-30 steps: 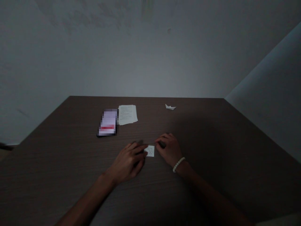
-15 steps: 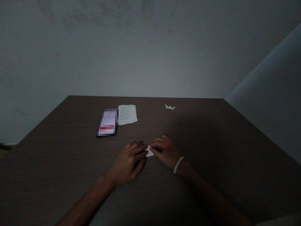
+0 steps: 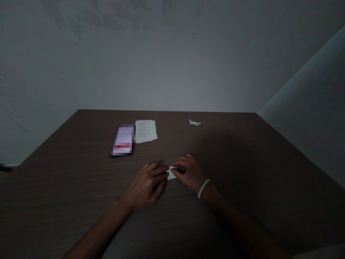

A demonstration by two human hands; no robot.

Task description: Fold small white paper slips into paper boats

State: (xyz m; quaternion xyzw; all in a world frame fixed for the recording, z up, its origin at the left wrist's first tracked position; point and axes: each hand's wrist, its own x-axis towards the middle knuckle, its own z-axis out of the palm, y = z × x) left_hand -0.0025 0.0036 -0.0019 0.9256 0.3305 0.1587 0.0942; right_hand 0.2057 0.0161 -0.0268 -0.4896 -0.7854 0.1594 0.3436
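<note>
Paper slip [image 3: 170, 175] touches left fingers [image 3: 161, 170] and, seemingly, right fingers [image 3: 179, 175].

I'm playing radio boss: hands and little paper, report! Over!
Left hand on little paper's left edge. Right hand at its right side, grip unclear. Paper partly covered. Phone, paper boat farther back, not in the way.
</note>
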